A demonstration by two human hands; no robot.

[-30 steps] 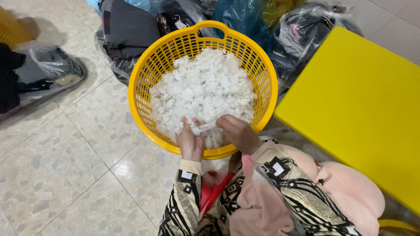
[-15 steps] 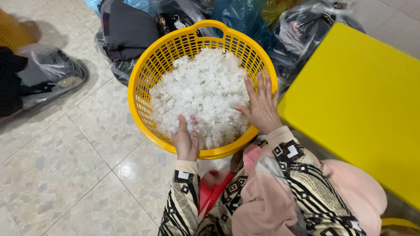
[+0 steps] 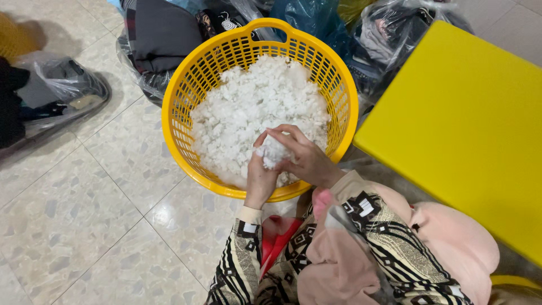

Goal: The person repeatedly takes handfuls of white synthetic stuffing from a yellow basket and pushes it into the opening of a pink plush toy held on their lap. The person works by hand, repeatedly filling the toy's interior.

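**Both hands closed on one tuft of white stuffing above a yellow basket**

The left hand (image 3: 258, 178) and the right hand (image 3: 305, 158) meet over the near part of a round yellow plastic laundry basket (image 3: 186, 85). Between them is a small clump of white fibre filling (image 3: 274, 152), raised just above the rest of the fill. The left hand comes up from below, fingers curled about the near-left side of the clump, thumb against it. The right hand reaches across from the right, fingers bent and pinched on the top and far side of the same clump. Neither hand is flat or spread; both are partly closed on the tuft.

The basket stands on a pale speckled tile floor (image 3: 84, 226). It has a perforated wall and a moulded handle at the far rim. A loose heap of white fibre filling (image 3: 254, 101) covers most of its interior, piled higher toward the far side.

Both forearms wear sleeves (image 3: 243, 265) patterned in cream and black. A pink cloth (image 3: 451, 248) lies over the person's lap, and a red item (image 3: 276, 240) shows between the arms; its kind cannot be told.

A bright yellow tabletop (image 3: 468, 124) sits just beside the basket on the right. Clear and dark plastic bags of clothing (image 3: 164, 39) crowd the floor behind the basket, touching its far rim. Another clear bag (image 3: 62, 90) lies on the floor at left, well apart.
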